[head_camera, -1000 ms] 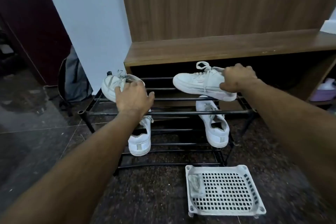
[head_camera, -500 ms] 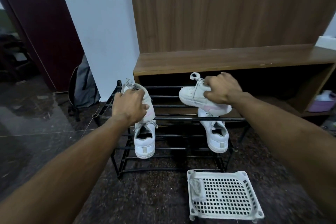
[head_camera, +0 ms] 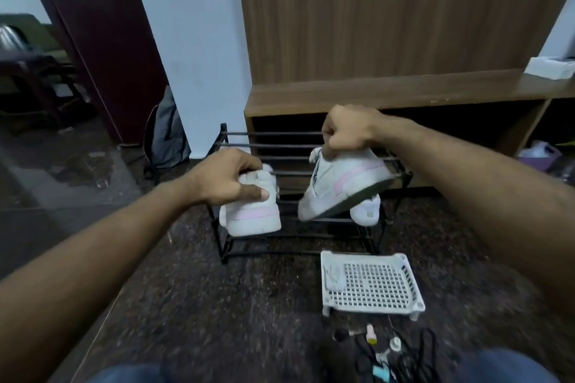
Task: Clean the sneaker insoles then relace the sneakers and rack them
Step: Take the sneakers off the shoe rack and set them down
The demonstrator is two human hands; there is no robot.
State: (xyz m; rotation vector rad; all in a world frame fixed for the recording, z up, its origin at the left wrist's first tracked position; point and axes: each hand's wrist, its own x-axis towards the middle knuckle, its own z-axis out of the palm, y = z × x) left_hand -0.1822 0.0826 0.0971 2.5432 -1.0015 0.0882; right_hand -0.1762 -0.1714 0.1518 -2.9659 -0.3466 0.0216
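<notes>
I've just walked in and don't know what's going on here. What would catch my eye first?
Two white sneakers with pink stripes, lifted in front of a black shoe rack: the left hand grips the left sneaker from above, the right hand holds the right sneaker toe-down. Nearer on the dark floor sits a white perforated tray.

Home entryway, black shoe rack (head_camera: 249, 146) against a wooden bench (head_camera: 389, 92), dark stone floor (head_camera: 217, 305), backpack (head_camera: 166, 134) by a white pillar (head_camera: 193, 40)

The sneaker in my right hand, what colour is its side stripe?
Pale pink on the white sneaker, clearest in the head view.
</notes>
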